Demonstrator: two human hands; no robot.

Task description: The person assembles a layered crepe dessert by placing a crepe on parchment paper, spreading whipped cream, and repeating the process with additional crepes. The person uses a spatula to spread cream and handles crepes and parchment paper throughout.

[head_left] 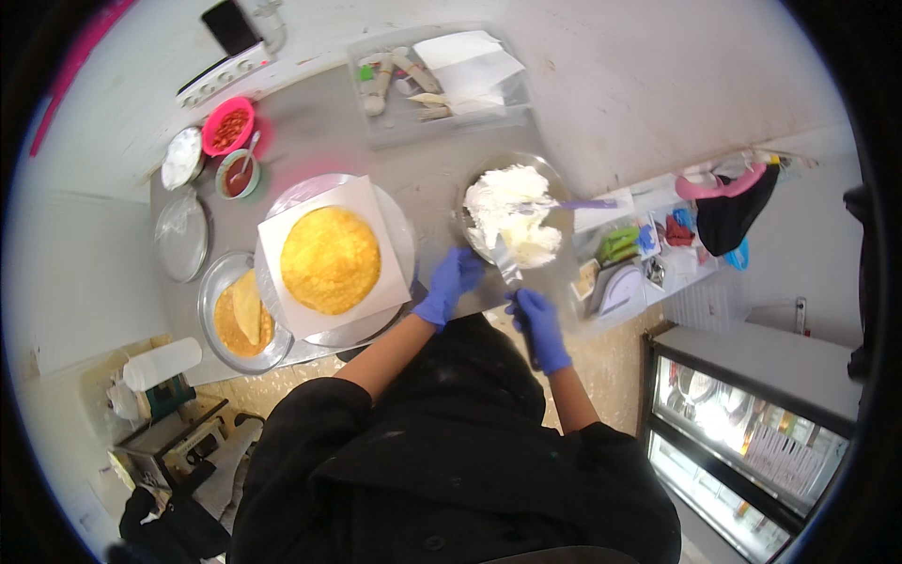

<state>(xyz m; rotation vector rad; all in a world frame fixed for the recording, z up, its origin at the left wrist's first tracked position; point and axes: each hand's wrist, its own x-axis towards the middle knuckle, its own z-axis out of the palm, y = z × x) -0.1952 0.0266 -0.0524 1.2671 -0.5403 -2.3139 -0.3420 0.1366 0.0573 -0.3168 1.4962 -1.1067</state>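
A metal bowl heaped with white cream is seen on the right part of the grey desk. The near-left rim of the bowl is gripped by the left hand, which is gloved in blue and closed on the edge. The right hand, also in a blue glove, is clenched around the handle of a metal spatula, whose blade is laid into the near side of the cream. A purple-handled tool is seen resting in the bowl, its handle pointing right over the rim.

Just left of the bowl, a round yellow cake layer is set on a white paper square, which lies on a round metal turntable. At the near-left of that, a metal pan holds another yellow layer with a folded piece on top. Farther left, a flat metal lid and a small foil-covered dish are placed. A pink bowl of red pieces and a small green cup of red sauce with a spoon are found at the far left. A clear plastic tray with tools and white paper sits at the far edge of the desk. A glass-fronted cooler is visible at the near right on the floor.
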